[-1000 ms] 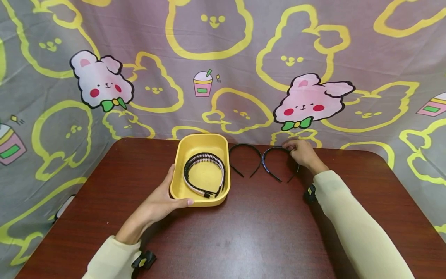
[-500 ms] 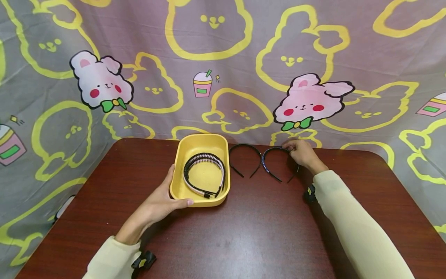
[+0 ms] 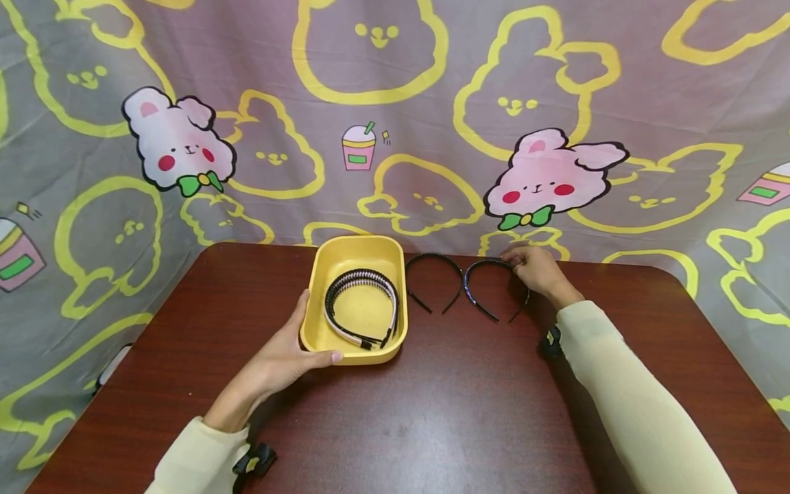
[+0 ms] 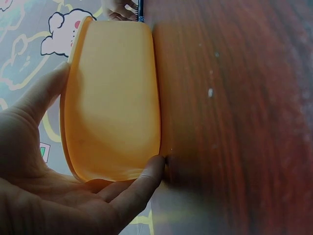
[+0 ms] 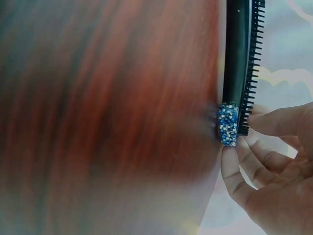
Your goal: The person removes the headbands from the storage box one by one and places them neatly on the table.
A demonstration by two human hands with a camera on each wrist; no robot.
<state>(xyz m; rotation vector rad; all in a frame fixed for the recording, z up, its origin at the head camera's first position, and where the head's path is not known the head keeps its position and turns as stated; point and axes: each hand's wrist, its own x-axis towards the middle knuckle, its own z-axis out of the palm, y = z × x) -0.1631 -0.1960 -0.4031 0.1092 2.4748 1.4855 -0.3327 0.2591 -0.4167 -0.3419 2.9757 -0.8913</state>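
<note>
At the tub's near left corner, my left hand [image 3: 280, 353] grips the yellow plastic tub [image 3: 313, 309], thumb over the near rim. The left wrist view shows its fingers spread along the wall of the tub [image 4: 115, 98]. Inside lie several headbands [image 3: 361, 276], black and pale pink, some toothed. At the table's far side, my right hand [image 3: 537, 271] pinches a black headband [image 3: 472, 291] with blue glitter. Close up, thumb and fingers meet around this headband [image 5: 228, 125], near its glitter part and comb teeth. A plain black headband [image 3: 434, 256] lies between it and the tub.
All of this stands on a dark red-brown wooden table [image 3: 420, 425]. Right behind its far edge hangs a grey-pink curtain [image 3: 420, 137] printed with yellow outlines and rabbits. Black bands with small cameras [image 3: 254, 461] sit at both sleeves.
</note>
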